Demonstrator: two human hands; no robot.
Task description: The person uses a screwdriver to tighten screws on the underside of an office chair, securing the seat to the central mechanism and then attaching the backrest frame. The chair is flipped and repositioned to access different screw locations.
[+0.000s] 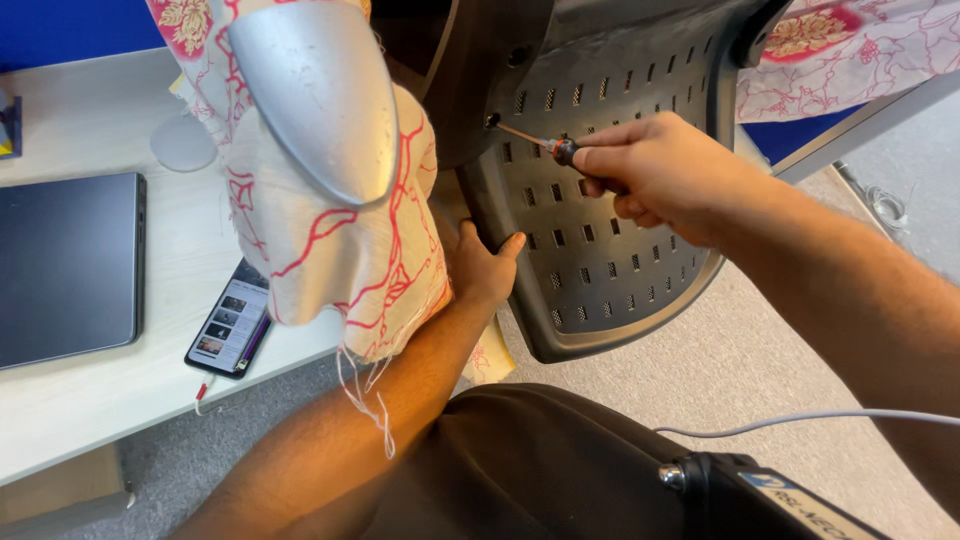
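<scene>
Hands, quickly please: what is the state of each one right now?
Left hand: pressed against the edge of the black perforated chair panel, bracing it.
Right hand: closed around a screwdriver, its tip at a screw hole.

Phone (229, 326) lies right of laptop (68, 265) on desk (90, 400).
</scene>
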